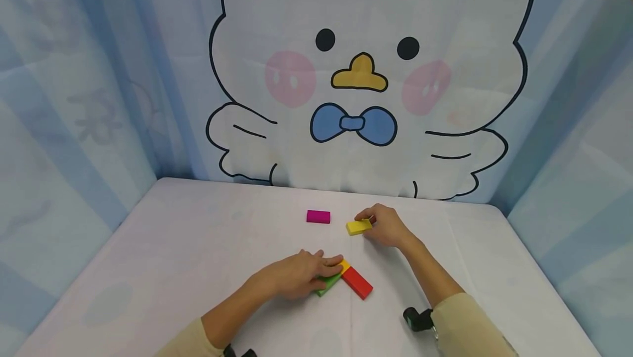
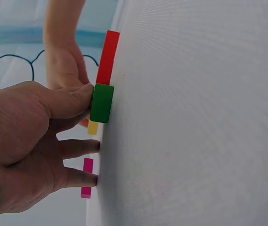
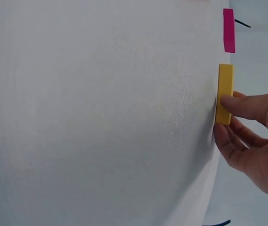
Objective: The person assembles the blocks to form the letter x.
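Observation:
My left hand point(image 1: 299, 274) holds a green block point(image 1: 328, 284) against the table between thumb and index finger. The other left fingers are spread, their tips down on the cloth. A yellow-orange block point(image 1: 345, 265) lies at the green block's upper end, partly hidden by the fingers. Touching it is a red block point(image 1: 357, 283), slanting down to the right. Farther back, my right hand point(image 1: 387, 225) pinches a flat yellow block point(image 3: 224, 94) at its right part, with the thumb on its near face. The block is at or just above the tabletop.
A magenta block point(image 1: 318, 217) lies alone near the back of the table point(image 1: 163, 252), left of the yellow block. Behind stands a curtain point(image 1: 366, 165) with a cartoon bird; more curtains hang at both sides. Black wrist devices point(image 1: 417, 319) sit by the sleeves.

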{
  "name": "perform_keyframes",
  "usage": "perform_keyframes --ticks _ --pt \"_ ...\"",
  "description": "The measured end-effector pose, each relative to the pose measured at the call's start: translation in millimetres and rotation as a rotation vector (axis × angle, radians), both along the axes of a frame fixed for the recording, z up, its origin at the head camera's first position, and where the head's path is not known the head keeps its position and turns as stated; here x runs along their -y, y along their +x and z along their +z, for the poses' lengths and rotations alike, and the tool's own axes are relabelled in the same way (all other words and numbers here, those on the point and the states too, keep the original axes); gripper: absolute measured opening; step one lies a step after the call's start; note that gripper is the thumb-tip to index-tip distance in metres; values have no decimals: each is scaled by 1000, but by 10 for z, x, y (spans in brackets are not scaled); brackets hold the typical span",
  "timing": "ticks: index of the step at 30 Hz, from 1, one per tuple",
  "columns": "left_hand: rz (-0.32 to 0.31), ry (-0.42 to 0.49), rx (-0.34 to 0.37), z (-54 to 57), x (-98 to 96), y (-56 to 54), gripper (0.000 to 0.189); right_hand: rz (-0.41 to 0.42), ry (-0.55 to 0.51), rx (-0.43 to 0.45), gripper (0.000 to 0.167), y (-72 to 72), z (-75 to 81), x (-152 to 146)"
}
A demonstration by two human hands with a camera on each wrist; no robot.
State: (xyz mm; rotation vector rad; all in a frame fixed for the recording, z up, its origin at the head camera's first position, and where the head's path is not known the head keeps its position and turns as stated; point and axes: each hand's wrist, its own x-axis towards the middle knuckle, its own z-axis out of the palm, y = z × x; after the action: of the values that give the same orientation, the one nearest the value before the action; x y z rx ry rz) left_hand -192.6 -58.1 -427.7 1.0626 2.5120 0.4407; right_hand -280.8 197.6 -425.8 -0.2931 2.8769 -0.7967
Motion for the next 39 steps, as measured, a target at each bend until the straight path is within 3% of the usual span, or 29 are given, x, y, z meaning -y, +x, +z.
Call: perform_keyframes --ticks 15,39 --pt "-2 7 5 -28 1 -10 55 2 -5 -12 30 -19 -16 -32" --pt "9 10 2 1 9 14 54 39 -48 -3 30 178 86 -188"
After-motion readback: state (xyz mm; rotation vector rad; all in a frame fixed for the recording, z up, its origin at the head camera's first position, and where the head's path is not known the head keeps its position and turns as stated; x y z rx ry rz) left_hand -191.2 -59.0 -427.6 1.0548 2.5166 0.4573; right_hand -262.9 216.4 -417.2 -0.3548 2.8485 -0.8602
